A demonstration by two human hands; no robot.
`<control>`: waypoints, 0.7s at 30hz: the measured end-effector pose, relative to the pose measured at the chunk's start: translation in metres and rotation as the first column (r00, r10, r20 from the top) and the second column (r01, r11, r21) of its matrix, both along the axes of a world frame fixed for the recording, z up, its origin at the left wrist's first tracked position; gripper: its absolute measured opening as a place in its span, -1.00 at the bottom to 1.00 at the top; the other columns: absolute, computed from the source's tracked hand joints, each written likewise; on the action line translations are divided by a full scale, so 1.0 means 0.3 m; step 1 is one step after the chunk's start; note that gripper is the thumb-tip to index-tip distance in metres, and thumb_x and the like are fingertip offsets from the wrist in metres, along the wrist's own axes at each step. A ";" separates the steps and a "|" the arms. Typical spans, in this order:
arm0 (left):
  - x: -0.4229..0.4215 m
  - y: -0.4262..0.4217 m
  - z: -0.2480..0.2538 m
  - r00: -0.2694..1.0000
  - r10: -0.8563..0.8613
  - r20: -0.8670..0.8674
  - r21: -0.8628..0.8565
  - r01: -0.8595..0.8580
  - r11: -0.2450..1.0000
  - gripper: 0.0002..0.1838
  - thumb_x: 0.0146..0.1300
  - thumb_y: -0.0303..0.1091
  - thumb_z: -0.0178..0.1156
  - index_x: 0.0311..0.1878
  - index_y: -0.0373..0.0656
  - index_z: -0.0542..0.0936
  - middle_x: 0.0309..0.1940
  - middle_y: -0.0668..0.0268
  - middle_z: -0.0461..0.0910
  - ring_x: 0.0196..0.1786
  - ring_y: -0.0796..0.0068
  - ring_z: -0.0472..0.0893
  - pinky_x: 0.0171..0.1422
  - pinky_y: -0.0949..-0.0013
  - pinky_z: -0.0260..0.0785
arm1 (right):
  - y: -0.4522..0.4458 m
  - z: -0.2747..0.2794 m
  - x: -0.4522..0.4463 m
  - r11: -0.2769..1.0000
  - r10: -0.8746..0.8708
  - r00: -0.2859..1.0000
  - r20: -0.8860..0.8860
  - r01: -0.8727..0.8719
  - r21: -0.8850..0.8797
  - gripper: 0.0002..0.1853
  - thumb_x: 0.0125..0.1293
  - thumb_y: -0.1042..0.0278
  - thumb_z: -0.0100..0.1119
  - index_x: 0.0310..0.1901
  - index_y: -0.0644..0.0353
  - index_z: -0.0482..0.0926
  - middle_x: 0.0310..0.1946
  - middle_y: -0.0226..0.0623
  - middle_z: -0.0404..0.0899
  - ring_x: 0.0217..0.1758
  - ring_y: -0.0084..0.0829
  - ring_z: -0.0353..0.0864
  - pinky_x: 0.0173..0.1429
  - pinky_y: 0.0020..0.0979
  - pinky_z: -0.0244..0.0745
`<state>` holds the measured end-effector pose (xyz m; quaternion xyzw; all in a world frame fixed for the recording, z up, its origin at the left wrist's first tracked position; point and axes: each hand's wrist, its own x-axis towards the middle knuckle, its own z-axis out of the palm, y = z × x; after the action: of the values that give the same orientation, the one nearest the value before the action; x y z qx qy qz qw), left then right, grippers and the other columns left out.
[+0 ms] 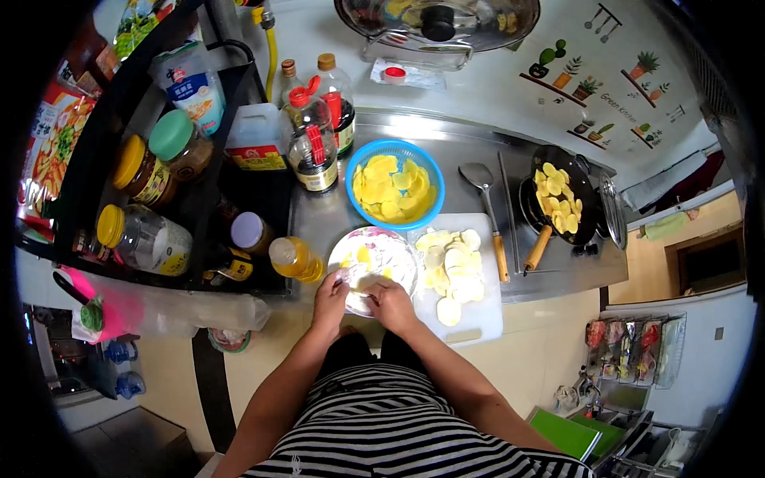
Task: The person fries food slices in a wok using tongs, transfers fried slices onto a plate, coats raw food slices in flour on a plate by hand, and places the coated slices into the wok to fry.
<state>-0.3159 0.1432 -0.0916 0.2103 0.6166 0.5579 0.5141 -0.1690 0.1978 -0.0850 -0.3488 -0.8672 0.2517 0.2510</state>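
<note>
Both hands are over the front of a floral plate (409, 259) holding white powder and a few yellow pieces. My left hand (329, 299) pinches the left side of what looks like a pale, powdery potato slice; my right hand (392, 307) has its fingers curled at the other side. The fingers partly hide this slice. Just behind the plate, a blue plastic basket (437, 171) holds many yellow potato slices (386, 187). To the right, powder-whitened slices (458, 267) lie overlapping on a white cutting board (488, 307).
A spatula (488, 199) lies beside the board. Further right, a wok (586, 231) on the stove contains yellow slices, with a glass lid (612, 211) alongside. An oil bottle (296, 260) stands close left of the plate, near sauce bottles (315, 159) and a black rack (203, 271) of jars.
</note>
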 end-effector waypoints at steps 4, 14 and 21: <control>0.005 -0.001 0.004 0.999 -0.004 0.036 -0.063 0.006 0.998 -0.67 0.25 -0.52 0.03 0.10 -0.28 0.43 -0.11 0.29 0.49 -0.07 0.56 0.45 0.05 0.52 0.27 | 0.028 0.083 0.029 0.994 -0.084 0.996 -0.028 0.081 -0.079 -0.86 0.00 0.49 0.20 -0.34 0.26 0.56 -0.44 -0.13 0.52 -0.30 -0.12 0.53 -0.18 -0.24 0.46; 0.036 0.024 -0.037 0.991 -0.016 0.130 -0.041 0.022 0.999 -0.66 0.25 -0.49 0.03 0.11 -0.30 0.42 -0.11 0.32 0.50 -0.06 0.58 0.44 0.06 0.53 0.26 | 0.244 0.143 0.275 0.878 -0.474 0.881 0.000 0.472 -0.079 -0.81 0.13 0.53 0.08 -0.21 0.32 0.58 -0.35 0.02 0.57 -0.29 -0.05 0.58 -0.19 -0.29 0.47; 0.047 0.026 -0.008 0.985 -0.004 0.170 -0.041 0.011 0.999 -0.64 0.25 -0.51 0.04 0.12 -0.32 0.41 -0.13 0.31 0.49 -0.10 0.57 0.44 -0.04 0.53 0.30 | 0.310 0.117 0.337 0.852 -0.522 0.816 0.249 0.513 0.106 -0.82 0.06 0.57 0.00 -0.32 0.27 0.59 -0.38 0.08 0.54 -0.33 0.04 0.53 -0.21 -0.14 0.44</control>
<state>-0.3017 0.1509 -0.0938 0.1533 0.5813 0.5588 0.5713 -0.0679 0.2906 -0.0500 -0.5975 -0.7698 0.1097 0.1960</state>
